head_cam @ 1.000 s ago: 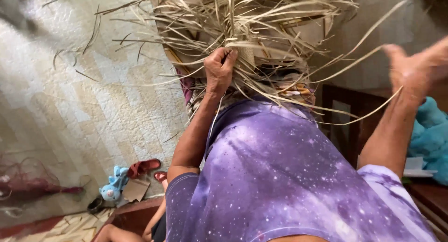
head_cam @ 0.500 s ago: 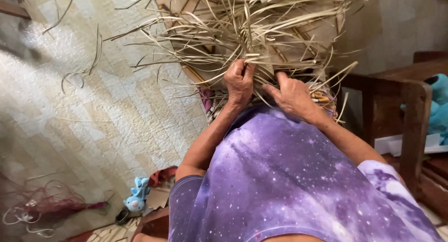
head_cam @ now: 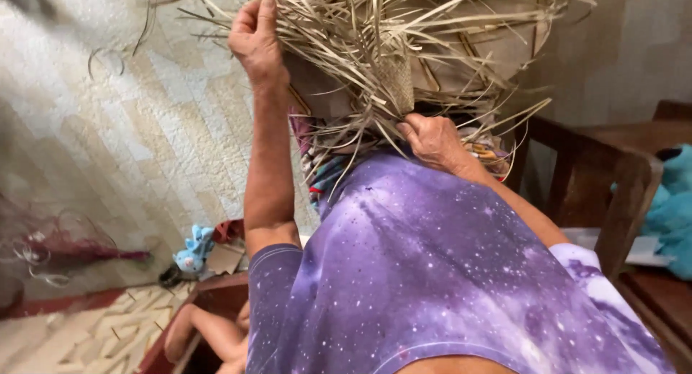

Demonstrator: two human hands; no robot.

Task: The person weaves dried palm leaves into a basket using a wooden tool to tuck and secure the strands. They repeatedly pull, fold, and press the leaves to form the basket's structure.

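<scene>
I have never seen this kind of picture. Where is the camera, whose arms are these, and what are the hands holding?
No machine is here. One camera sits on a person's head and looks down over a purple shirt at that person's two bare hands. The left hand is raised and grips pale dried straw strips at the top of the bundle. The right hand pinches the strips lower down, near a narrow woven piece. A wooden chair stands on the right, and a small blue toy lies on the floor.
</scene>
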